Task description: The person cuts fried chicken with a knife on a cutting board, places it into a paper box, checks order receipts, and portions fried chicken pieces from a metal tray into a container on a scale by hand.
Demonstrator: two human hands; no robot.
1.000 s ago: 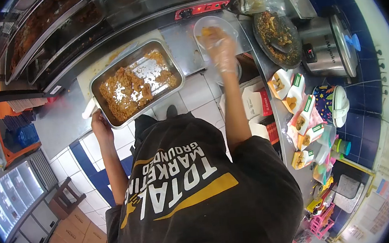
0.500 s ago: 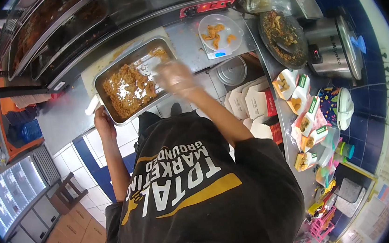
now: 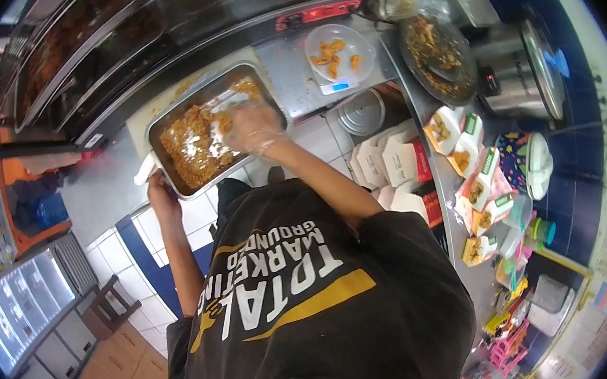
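Note:
A deep metal tray (image 3: 217, 185) stands tilted at the counter's front edge, with brown crumbly pieces of fried food (image 3: 193, 145) inside. My left hand (image 3: 161, 192) is closed on its near left corner, beside a white object (image 3: 144, 168) whose kind I cannot make out. In a clear plastic glove, my right hand (image 3: 254, 127) is over the right part of the tray, at the food. Its fingers are smeared by motion, so whether they hold anything is hidden. Right of the tray, a round plastic bowl (image 3: 366, 39) with a few orange-brown pieces rests on a scale (image 3: 336, 87).
A stone mortar (image 3: 409, 70) with a chilli-like mix and a steel cooker (image 3: 515, 74) stand at the right. Below them are several filled paper boxes (image 3: 479, 191). Stacked white cartons (image 3: 395, 157) sit under the counter. A glass display case (image 3: 107, 44) borders the back.
My right hand has moved left and slightly down, further over the tray. My left hand stays at the tray's corner. The view has shifted slightly.

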